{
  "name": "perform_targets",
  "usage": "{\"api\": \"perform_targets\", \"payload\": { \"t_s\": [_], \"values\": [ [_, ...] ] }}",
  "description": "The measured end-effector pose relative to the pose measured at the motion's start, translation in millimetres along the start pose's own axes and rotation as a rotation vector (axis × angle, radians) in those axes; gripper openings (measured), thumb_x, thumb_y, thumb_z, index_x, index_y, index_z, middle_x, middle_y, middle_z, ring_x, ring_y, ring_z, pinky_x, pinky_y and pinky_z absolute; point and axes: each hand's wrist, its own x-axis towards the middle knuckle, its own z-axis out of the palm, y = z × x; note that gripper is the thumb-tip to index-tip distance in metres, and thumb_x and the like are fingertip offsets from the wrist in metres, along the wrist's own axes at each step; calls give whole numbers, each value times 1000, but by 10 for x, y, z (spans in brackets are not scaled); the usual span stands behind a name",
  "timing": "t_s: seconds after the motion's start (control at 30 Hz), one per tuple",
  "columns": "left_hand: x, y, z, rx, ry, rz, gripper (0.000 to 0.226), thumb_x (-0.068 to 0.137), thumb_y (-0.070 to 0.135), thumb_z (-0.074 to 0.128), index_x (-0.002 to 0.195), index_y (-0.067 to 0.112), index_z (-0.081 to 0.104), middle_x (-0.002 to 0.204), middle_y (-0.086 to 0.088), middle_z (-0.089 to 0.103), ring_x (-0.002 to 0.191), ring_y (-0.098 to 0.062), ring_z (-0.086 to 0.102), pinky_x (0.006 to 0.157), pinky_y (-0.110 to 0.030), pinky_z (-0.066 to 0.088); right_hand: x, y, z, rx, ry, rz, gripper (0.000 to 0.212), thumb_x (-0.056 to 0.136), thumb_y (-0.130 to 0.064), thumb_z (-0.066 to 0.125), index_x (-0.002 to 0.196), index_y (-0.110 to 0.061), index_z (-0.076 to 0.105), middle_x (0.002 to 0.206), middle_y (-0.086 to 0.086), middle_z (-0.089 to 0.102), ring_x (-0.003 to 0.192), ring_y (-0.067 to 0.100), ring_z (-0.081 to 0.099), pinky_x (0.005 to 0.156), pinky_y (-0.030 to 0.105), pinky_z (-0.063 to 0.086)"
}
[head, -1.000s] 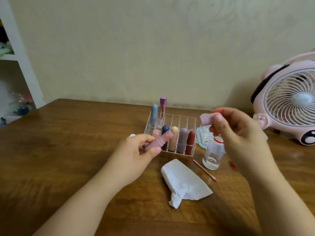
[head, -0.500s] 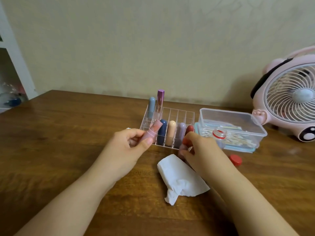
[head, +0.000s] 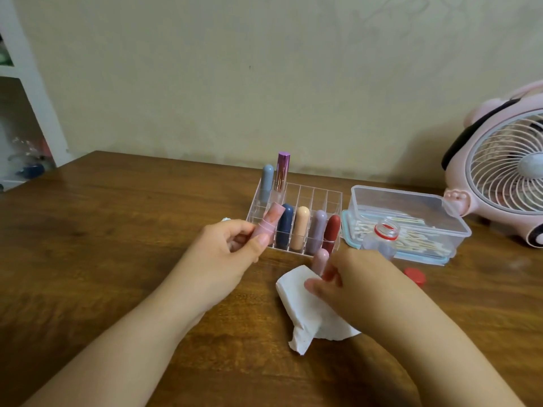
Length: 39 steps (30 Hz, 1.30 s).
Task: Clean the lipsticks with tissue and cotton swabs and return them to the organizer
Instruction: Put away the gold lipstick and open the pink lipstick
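1. Far left: white shelf unit (head: pixel 28 92) w/ blurred items, can't tell what.
2. Wood counter (head: pixel 117 230) carries everything else.
3. Left hand (head: pixel 223 259): grip closed round an uncapped pink lipstick (head: pixel 269 223), thumb and fingers pinching its lower body, tube tilted up-right, tip just in front of the organizer's left end.
4. Clear organizer (head: pixel 311 198) mid-counter. Back row, left end: grey-blue lipstick (head: pixel 266 183) and a taller metallic purple tube (head: pixel 282 174), both upright. Front row, L to R: navy lipstick (head: pixel 285 226), beige lipstick (head: pixel 301 227), mauve lipstick (head: pixel 318 230), red lipstick (head: pixel 332 229); rest of the compartments look bare.
5. White tissue (head: pixel 296 298), crumpled, lies on counter in front of organizer, partly under right hand.
6. Right hand (head: pixel 358 283): grip closed on pink cap (head: pixel 321 259), fingertips pinching it upright just in front of organizer's right end, above the tissue's far edge.
7. Small clear bottle (head: pixel 385 236), red ring at neck, open, just behind right hand.
8. Clear box of cotton swabs (head: pixel 411 221) right of organizer, near it.
9. Red bottle cap (head: pixel 415 276) on counter beside right wrist.
10. Pink desk fan (head: pixel 499 183) far right, at frame edge.
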Motion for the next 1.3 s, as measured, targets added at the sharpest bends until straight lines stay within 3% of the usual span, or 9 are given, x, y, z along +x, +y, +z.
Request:
{"api": "perform_targets", "payload": {
  "t_s": [0.13,0.23,0.37,0.5,0.63,0.83,0.93,1.07,1.3],
  "values": [
    [-7,18,11,17,-15,-14,54,56,74,53,80,29,70,74,3,69,81,-16,66,83,-41,55,25,43,70,-75,-175,88,50,85,-57,55,124,-24,52,96,-5,57,97,16,58,83,30,53],
    [-17,28,-8,17,-34,-39,52,57,69,53,86,28,70,75,7,70,81,-11,66,77,-30,55,34,27,84,-38,-229,33,47,89,-44,57,131,-28,47,107,-3,60,96,14,58,83,30,54],
    [-15,65,-35,-183,-60,-115,49,62,57,58,98,26,68,88,11,72,91,-7,67,87,-33,53,-24,0,-50,299,38,-107,6,90,-36,59,90,-39,53,90,-17,57,82,2,54,71,18,49],
    [-45,151,-53,-546,-151,-155,31,79,39,53,107,28,62,112,-1,70,109,-16,64,99,-44,45,-43,-20,-85,632,219,-137,10,86,-32,65,85,-33,55,84,-18,61,78,-2,59,61,15,50],
    [-61,162,-52,-688,-185,-194,34,79,33,49,105,15,62,84,-2,72,86,-15,69,93,-46,47,-20,-23,-36,899,266,-153,31,86,-17,66,102,-39,52,92,-21,62,87,-3,62,66,17,56],
    [-91,145,-33,-630,-266,-191,34,78,26,56,108,10,63,110,-18,66,100,-25,67,92,-45,50,-4,-18,-34,949,391,-191,31,92,-14,57,97,-44,48,94,-28,56,83,3,62,63,29,58],
    [-108,125,-4,-482,-293,-156,37,76,30,61,111,22,64,107,-8,69,105,-18,66,98,-43,49,-13,-18,-66,1072,363,-196,28,92,-15,55,95,-42,48,91,-25,59,77,-1,62,52,22,54],
    [-124,113,44,-381,-285,-61,39,71,34,62,108,25,64,97,10,72,99,-6,66,95,-33,47,-7,-86,-21,1145,317,-214,20,92,-13,55,92,-33,54,88,-12,62,78,7,62,66,29,54],
    [-100,125,88,-291,-213,10,33,75,28,63,107,25,66,99,11,73,98,-4,66,80,-23,51,-52,-253,30,1271,205,-290,19,90,-24,52,92,-33,68,85,-20,70,79,-6,63,64,9,46]
  ]
}}
